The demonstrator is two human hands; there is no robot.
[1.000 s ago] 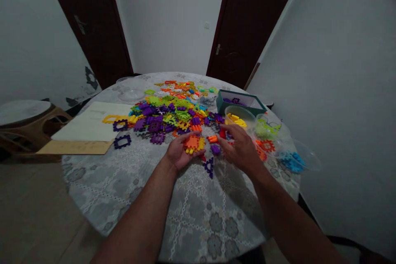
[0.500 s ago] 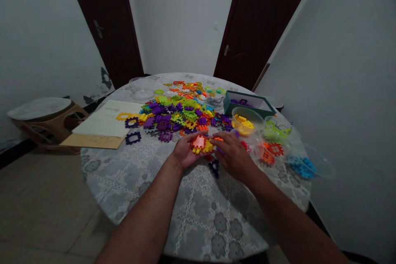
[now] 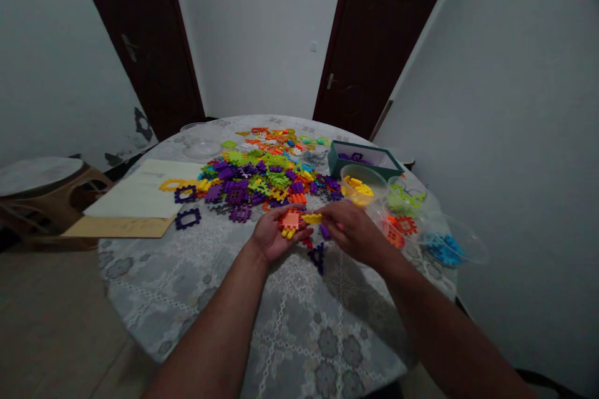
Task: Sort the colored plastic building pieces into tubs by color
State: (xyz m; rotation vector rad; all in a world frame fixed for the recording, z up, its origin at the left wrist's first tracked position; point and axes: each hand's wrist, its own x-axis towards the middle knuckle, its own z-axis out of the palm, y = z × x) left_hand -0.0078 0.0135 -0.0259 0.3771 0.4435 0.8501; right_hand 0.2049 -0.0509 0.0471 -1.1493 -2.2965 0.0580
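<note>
My left hand point(image 3: 271, 235) lies palm up on the round table point(image 3: 196, 274), cupped around a small heap of orange and yellow plastic pieces point(image 3: 289, 223). My right hand point(image 3: 352, 232) is beside it, its fingers pinched on a yellow piece point(image 3: 311, 219) just above the heap. A purple triangle piece point(image 3: 317, 255) lies on the cloth below both hands. A big pile of purple, green, orange and yellow interlocking pieces point(image 3: 262, 174) spreads across the table behind my hands.
To the right stand clear bowls with yellow pieces point(image 3: 361, 186), green pieces point(image 3: 406, 198), orange pieces point(image 3: 401, 227) and blue pieces point(image 3: 444, 248), plus a teal box point(image 3: 362, 159). A cardboard sheet with paper point(image 3: 140, 196) lies left. A stool point(image 3: 44, 190) stands beyond the table's left edge.
My right hand came in from the right side of the table to my left palm and pinched a yellow piece off the heap. The camera view shifted slightly.
</note>
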